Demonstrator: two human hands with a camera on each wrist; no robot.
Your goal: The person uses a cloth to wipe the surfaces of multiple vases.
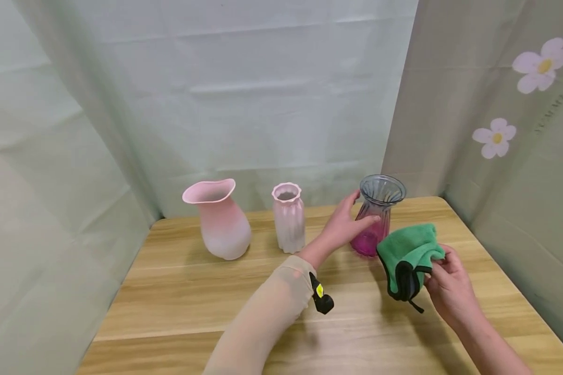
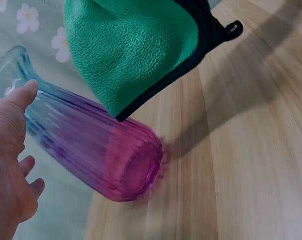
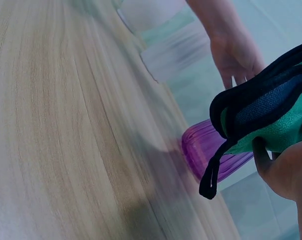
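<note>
The left hand (image 1: 340,229) reaches to the glass vase (image 1: 368,242), its thumb and fingers spread well apart; the left wrist view shows the thumb across the vase's neck and the other fingers off to one side, with nothing clamped between them. Whether the thumb touches the glass I cannot tell. The right hand (image 1: 452,289) holds a green cloth (image 1: 410,247) with black edging, its thumb and fingers pinched together on the bunched fabric, and a small black loop hangs down from the edge. The cloth is in front of the glass vase, covering part of its lower side in the head view. The vase stands upright on the wooden table (image 1: 178,302), near the back edge, to the right of a slim pale vase (image 1: 289,226) and a wide-mouthed pink vase (image 1: 225,229).
</note>
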